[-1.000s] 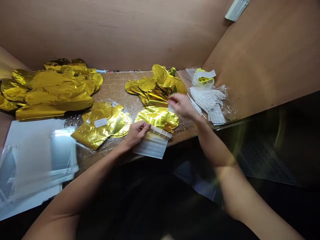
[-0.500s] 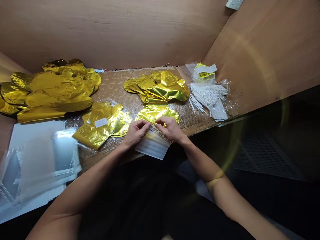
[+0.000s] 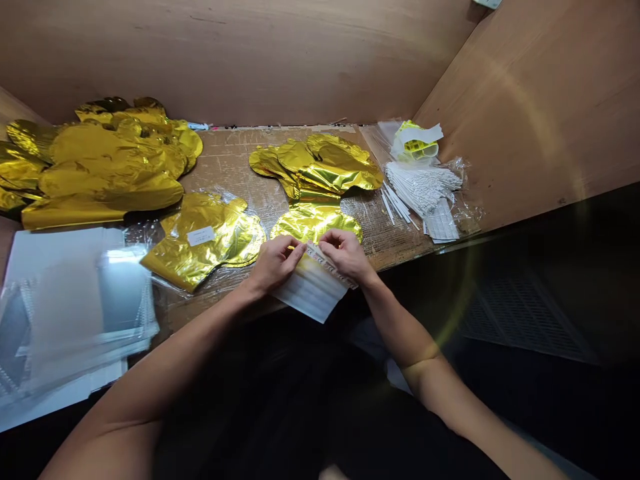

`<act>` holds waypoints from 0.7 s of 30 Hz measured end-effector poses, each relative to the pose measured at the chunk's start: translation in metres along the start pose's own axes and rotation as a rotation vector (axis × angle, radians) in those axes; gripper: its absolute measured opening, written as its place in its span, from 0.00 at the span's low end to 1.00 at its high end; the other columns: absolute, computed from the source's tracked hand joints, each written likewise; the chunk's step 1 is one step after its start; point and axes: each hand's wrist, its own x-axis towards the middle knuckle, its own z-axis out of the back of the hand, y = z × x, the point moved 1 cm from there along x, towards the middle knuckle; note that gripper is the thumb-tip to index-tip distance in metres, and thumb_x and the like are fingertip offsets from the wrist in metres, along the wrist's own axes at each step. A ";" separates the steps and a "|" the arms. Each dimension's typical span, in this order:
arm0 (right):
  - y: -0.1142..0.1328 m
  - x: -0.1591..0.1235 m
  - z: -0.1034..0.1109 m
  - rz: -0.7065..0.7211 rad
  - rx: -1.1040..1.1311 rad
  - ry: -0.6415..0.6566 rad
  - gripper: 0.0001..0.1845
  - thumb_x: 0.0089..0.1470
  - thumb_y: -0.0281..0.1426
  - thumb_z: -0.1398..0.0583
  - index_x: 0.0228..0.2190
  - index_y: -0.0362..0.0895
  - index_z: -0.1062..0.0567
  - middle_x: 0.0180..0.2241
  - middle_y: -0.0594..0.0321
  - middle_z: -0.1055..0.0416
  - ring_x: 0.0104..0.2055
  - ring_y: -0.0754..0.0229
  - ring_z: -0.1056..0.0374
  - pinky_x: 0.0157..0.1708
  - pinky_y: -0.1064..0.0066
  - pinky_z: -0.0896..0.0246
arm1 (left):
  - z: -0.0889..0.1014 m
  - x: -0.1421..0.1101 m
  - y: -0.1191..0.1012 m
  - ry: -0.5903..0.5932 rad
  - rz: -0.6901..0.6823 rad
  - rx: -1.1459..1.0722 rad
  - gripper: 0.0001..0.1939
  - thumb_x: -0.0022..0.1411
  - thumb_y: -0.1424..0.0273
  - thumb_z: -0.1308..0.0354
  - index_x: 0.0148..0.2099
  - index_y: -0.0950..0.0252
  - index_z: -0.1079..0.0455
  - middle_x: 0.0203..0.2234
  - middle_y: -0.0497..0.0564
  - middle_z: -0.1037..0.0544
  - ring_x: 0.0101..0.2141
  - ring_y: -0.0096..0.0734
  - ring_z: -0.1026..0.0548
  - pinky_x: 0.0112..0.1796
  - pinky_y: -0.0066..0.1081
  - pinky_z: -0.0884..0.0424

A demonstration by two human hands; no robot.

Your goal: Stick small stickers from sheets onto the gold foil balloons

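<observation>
Step in hand, by look of it: fine fingertip work along printed edge of CE-marked sheet (image 3: 316, 293). Sheet held over front edge of desk (image 3: 225, 157), just in front of flattened gold foil balloon (image 3: 315, 223). Left hand (image 3: 274, 267) grasping upper corner between thumb and fingers; right hand (image 3: 349, 258) pinching same edge, close beside. Whether any sticker is lifted: cannot tell. Next move likely calls for steady left hold, light right-hand pinch, sheet kept flat and uncreased.

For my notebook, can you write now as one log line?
left hand: pinching white printed paper sheet | right hand: pinching same sheet | just beyond: shiny gold foil pieces
</observation>
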 end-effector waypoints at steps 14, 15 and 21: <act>0.007 -0.001 0.002 -0.081 0.079 0.189 0.08 0.56 0.35 0.39 0.28 0.44 0.27 0.26 0.67 0.33 0.28 0.64 0.39 0.29 0.72 0.44 | -0.006 -0.001 0.005 0.189 0.136 -0.478 0.30 0.61 0.64 0.29 0.61 0.60 0.38 0.32 0.45 0.24 0.32 0.29 0.23 0.36 0.28 0.26; 0.006 0.000 0.007 -0.082 0.080 0.188 0.08 0.56 0.35 0.39 0.29 0.44 0.27 0.26 0.68 0.33 0.28 0.65 0.39 0.28 0.72 0.44 | -0.005 -0.001 0.006 0.192 0.124 -0.467 0.29 0.62 0.64 0.30 0.61 0.60 0.37 0.31 0.44 0.25 0.31 0.28 0.24 0.35 0.28 0.27; -0.010 0.029 0.044 -0.209 0.013 0.363 0.05 0.52 0.31 0.40 0.26 0.44 0.28 0.22 0.69 0.33 0.22 0.67 0.39 0.23 0.74 0.47 | 0.004 0.005 0.024 0.298 -0.006 -0.090 0.19 0.62 0.64 0.33 0.55 0.62 0.23 0.38 0.52 0.17 0.35 0.35 0.21 0.37 0.31 0.27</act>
